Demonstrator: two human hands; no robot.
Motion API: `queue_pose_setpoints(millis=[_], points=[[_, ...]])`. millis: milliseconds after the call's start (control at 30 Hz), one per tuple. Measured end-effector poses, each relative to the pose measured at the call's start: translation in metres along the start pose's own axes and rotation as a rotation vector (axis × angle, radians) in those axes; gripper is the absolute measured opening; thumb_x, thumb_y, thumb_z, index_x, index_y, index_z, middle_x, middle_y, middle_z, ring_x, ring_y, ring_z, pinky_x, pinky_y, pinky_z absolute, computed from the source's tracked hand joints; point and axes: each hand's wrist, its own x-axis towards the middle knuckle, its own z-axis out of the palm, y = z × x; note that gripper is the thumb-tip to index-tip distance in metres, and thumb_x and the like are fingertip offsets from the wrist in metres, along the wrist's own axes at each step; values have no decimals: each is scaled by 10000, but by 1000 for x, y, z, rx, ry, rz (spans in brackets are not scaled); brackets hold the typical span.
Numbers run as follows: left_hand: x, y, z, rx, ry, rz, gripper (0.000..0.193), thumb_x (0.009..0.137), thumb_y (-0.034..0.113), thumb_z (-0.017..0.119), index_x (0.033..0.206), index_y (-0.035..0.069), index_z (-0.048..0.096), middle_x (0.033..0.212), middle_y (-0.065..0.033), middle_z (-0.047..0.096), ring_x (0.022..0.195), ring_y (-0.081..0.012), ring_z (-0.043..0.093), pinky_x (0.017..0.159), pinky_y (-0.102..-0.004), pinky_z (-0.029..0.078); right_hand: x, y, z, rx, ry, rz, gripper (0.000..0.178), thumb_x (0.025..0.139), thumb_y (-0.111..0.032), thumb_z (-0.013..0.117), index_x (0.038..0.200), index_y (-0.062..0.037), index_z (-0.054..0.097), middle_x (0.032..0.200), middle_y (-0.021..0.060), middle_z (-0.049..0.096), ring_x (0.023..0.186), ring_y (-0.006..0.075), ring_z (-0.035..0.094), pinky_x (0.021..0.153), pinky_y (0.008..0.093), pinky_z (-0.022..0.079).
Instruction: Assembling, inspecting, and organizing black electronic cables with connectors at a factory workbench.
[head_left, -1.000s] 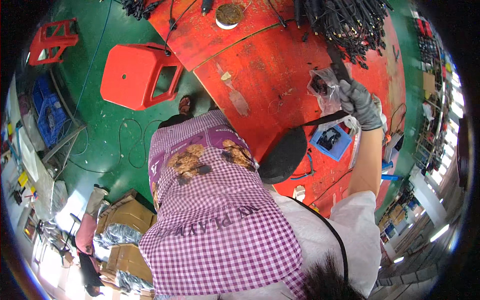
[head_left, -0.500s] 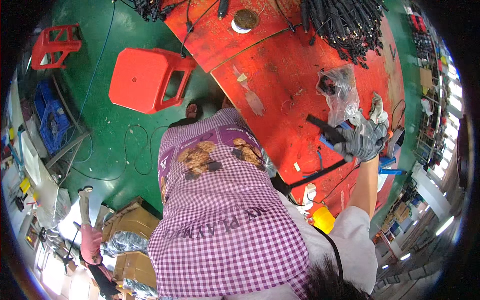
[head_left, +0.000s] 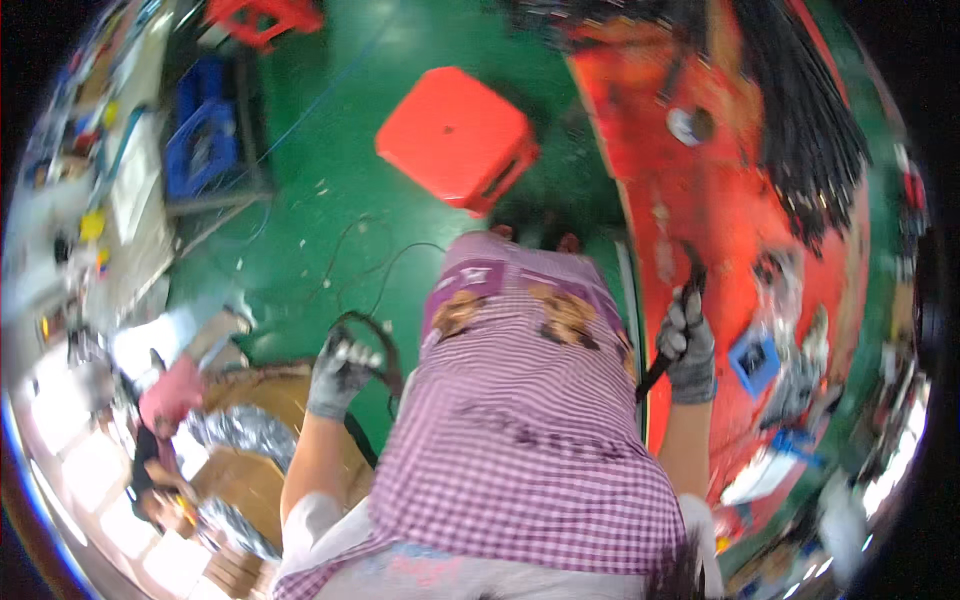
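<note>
The left hand (head_left: 341, 372), fingers curled, gripped a black strap (head_left: 391, 364) left of the apron (head_left: 520, 420). The right fist (head_left: 688, 342) clasped a dark strip (head_left: 653, 374) by the red table (head_left: 735, 215). Blurred and partly hidden, both were perhaps one piece.

Purple-and-white checks cover the whole apron (head_left: 520, 430), brown printed figures (head_left: 572, 325) across it, and here come grey gloves (head_left: 692, 382) on left hand (head_left: 345, 368) and right hand (head_left: 688, 340), black strapping (head_left: 654, 376) at both! The table (head_left: 690, 220) blazes red, with black cables (head_left: 800, 110) and a blue box (head_left: 738, 362) toward its right edge. Beyond its left edge, a red stool (head_left: 455, 135) pops against green floor (head_left: 300, 240)!
</note>
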Motion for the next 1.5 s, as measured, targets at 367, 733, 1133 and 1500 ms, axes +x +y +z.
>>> queue_pose_setpoints(millis=[367, 733, 1133, 1500], points=[[42, -1, 38, 235, 125, -31, 232, 797, 110, 574, 972, 22, 449, 725, -96, 577, 491, -78, 441, 443, -193, 355, 6, 54, 96, -526, -96, 292, 318, 778, -418, 567, 861, -117, 506, 535, -22, 481, 335, 72, 368, 303, 190, 269], [44, 19, 5, 644, 340, 301, 233, 816, 0, 500, 1048, 20, 498, 800, -101, 595, 692, -142, 571, 630, -269, 475, 32, 66, 100, -239, -43, 220, 156, 827, -217, 545, 924, -102, 506, 744, -10, 528, 565, 63, 462, 428, 171, 345], [-6, 47, -49, 239, 286, 382, 304, 788, 83, 576, 1064, 33, 460, 864, -74, 555, 763, -158, 564, 675, -267, 469, 22, -11, 12, -91, -116, 72, 342, 861, -238, 473, 1139, -40, 443, 833, -4, 528, 636, 71, 497, 434, 184, 362], [-25, 50, -66, -407, -265, -12, 558, 751, 96, 595, 1236, 22, 330, 865, -107, 545, 453, -82, 366, 467, -209, 336, 21, -37, 34, -309, 32, -107, 307, 849, -239, 503, 1077, -36, 473, 750, 7, 532, 575, 83, 502, 391, 211, 357]])
